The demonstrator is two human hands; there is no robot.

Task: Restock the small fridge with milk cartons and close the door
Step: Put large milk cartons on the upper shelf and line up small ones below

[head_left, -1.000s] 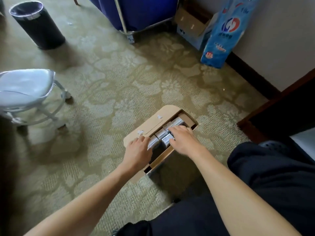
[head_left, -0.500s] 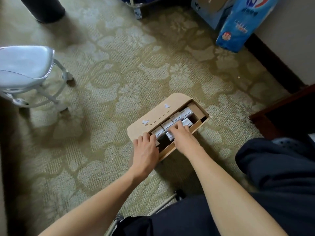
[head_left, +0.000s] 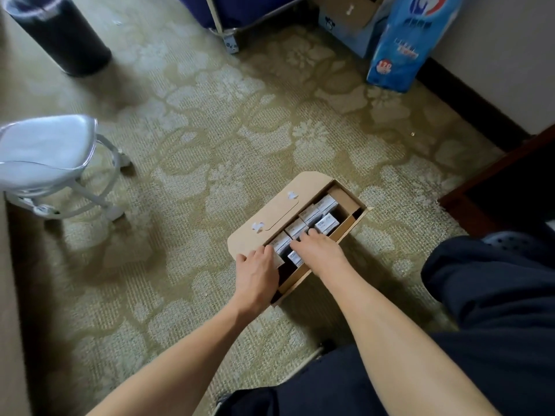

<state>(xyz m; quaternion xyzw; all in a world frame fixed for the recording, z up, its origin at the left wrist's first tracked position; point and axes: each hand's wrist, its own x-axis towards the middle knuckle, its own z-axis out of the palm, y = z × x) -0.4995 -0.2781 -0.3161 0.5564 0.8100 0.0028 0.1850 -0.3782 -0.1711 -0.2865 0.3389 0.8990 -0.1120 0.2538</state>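
Right hand slid nearer in the box, fingers curled over a milk carton, grip unclear; left hand flat, holding nothing; fridge untouched

Two bare arms with no sleeves showing, left hand, right hand, dark navy trousers

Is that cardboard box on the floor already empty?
No, the cardboard box on the carpet holds several small milk cartons standing in a row, with both hands reaching in beside them.
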